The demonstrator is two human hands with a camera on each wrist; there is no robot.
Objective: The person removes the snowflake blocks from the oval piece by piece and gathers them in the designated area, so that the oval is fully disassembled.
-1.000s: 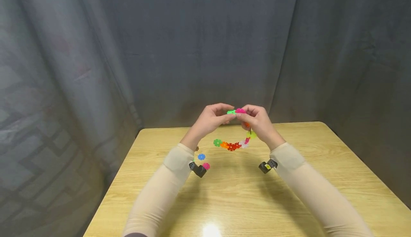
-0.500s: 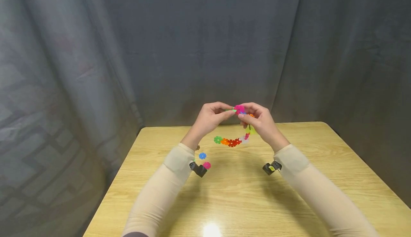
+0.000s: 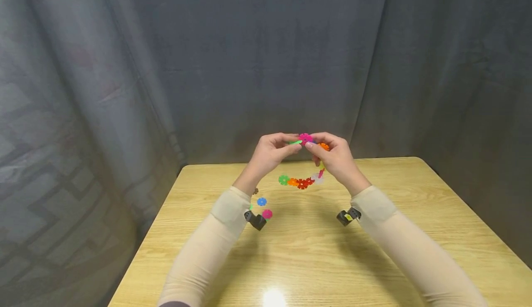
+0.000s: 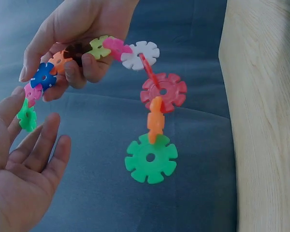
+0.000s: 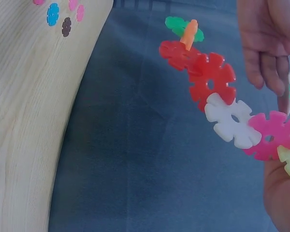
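Both hands are raised above the wooden table [image 3: 299, 261]. My right hand [image 3: 319, 147] grips the upper end of a chain of coloured snowflake discs [image 3: 302, 183]; the chain curves down and left to a free green disc [image 4: 151, 158]. In the right wrist view the chain runs through red [image 5: 210, 77], white [image 5: 231, 120] and pink [image 5: 270, 135] discs. My left hand [image 3: 291, 144] pinches a single small green disc [image 4: 26, 116] and holds it against the pink disc [image 3: 306, 137] at the top of the chain.
Loose discs lie on the table near its left edge: a blue one [image 3: 261, 201], a pink one [image 3: 267, 213] and a small brown one [image 3: 255, 191]. Grey curtains hang behind and to the left of the table.
Both hands have risen slightly and moved closer together. The single green disc now meets the pink end disc, and the hanging chain has lifted a little.
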